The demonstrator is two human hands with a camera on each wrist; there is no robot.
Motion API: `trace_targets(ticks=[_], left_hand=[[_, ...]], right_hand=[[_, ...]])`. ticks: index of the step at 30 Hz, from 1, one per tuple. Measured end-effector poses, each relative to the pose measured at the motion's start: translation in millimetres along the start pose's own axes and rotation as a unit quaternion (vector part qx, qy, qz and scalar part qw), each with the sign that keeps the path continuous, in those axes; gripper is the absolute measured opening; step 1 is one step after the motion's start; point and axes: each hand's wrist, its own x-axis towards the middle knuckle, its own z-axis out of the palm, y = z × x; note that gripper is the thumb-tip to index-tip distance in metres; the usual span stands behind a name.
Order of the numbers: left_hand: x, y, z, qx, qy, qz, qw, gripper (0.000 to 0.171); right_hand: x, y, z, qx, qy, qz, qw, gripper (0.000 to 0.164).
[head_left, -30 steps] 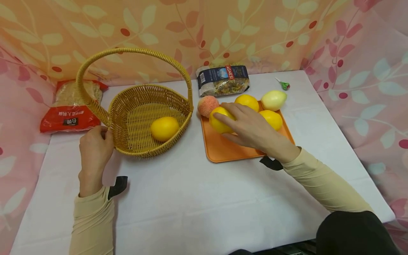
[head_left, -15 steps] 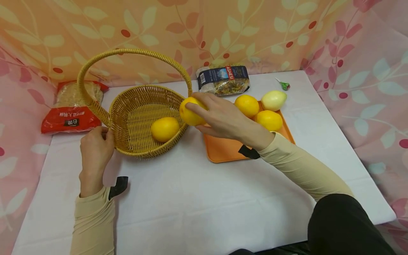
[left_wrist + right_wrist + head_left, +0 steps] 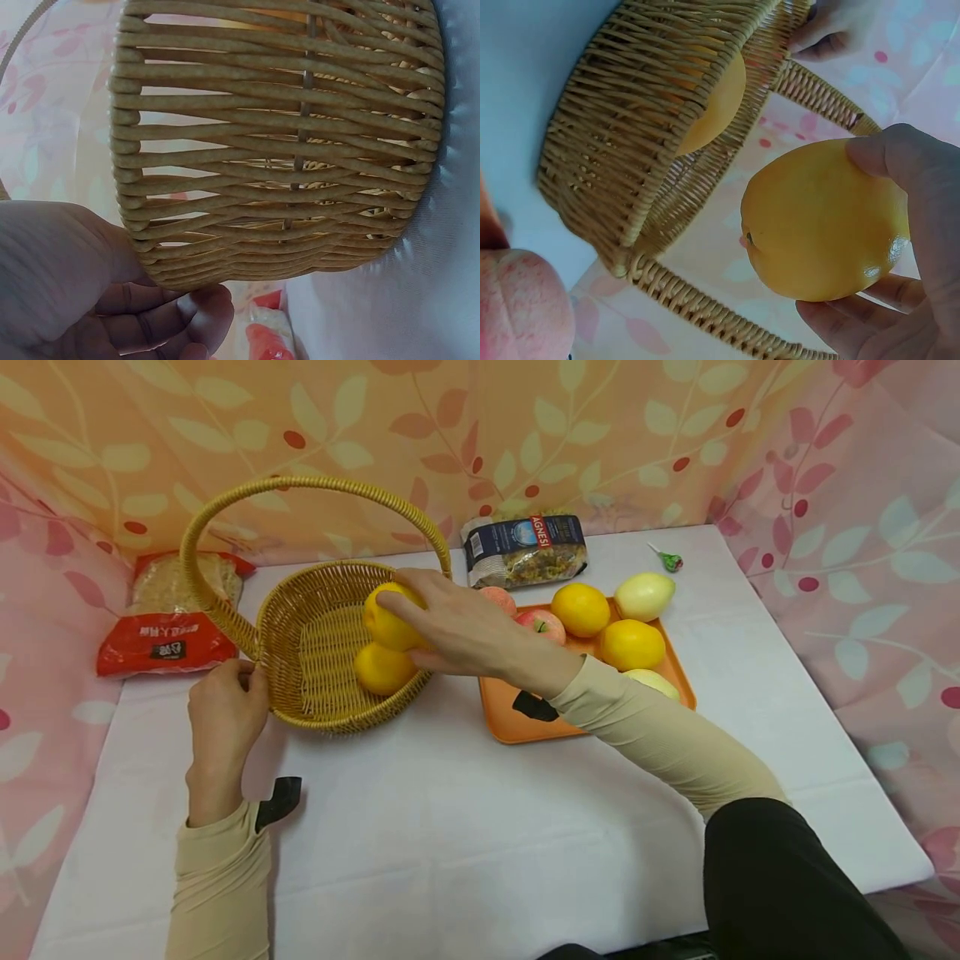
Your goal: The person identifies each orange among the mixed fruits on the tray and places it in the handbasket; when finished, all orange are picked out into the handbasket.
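Observation:
My right hand (image 3: 465, 627) grips a yellow lemon (image 3: 386, 618) above the right side of the wicker basket (image 3: 315, 643). Below it, a second lemon (image 3: 381, 672) lies on the basket floor. In the right wrist view, thumb and fingers curl round the held lemon (image 3: 817, 225), beyond the basket's rim. My left hand (image 3: 228, 706) pinches the basket's left rim near the handle's base. Seen from the left wrist, that hand (image 3: 112, 292) has its fingers at the edge of the woven wall (image 3: 277, 150).
An orange tray (image 3: 517, 714) at right carries lemons (image 3: 581, 610), an apple (image 3: 543, 625) and pale yellow fruit (image 3: 652, 681); a peach (image 3: 497, 599) is at its corner. Behind lie a pasta bag (image 3: 525, 550) and a lollipop (image 3: 667, 560). A red bag (image 3: 168, 635) lies left.
My right hand has carried the lemon leftward from the tray to over the basket, uncovering the apple and a pale fruit on the tray. The left hand has stayed on the rim.

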Motion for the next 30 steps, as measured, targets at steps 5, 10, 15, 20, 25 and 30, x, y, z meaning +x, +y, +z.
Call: trace_targets(ticks=[5, 10, 15, 20, 25, 30], left_hand=[[0.2, 0.2, 0.3, 0.000, -0.003, -0.003, 1.0000, 0.038], [0.8, 0.6, -0.2, 0.003, -0.005, -0.008, 1.0000, 0.038], [1.1, 0.6, -0.2, 0.004, -0.005, -0.009, 0.9999, 0.038], [0.6, 0.7, -0.2, 0.004, -0.010, -0.011, 0.9999, 0.039], [0.5, 0.1, -0.1, 0.003, -0.008, -0.010, 0.9999, 0.039], [1.0, 0.4, -0.2, 0.002, -0.009, -0.011, 0.9999, 0.039]], right_hand=[[11, -3, 4, 0.000, -0.009, 0.002, 1.000, 0.059], [20, -3, 8, -0.013, 0.006, 0.003, 1.000, 0.059], [30, -1, 13, -0.035, 0.024, 0.001, 0.999, 0.059], [38, 1, 20, -0.049, 0.020, 0.003, 0.999, 0.059], [45, 2, 28, -0.059, 0.003, 0.016, 0.998, 0.059], [50, 3, 37, -0.045, -0.011, 0.037, 0.998, 0.054]])
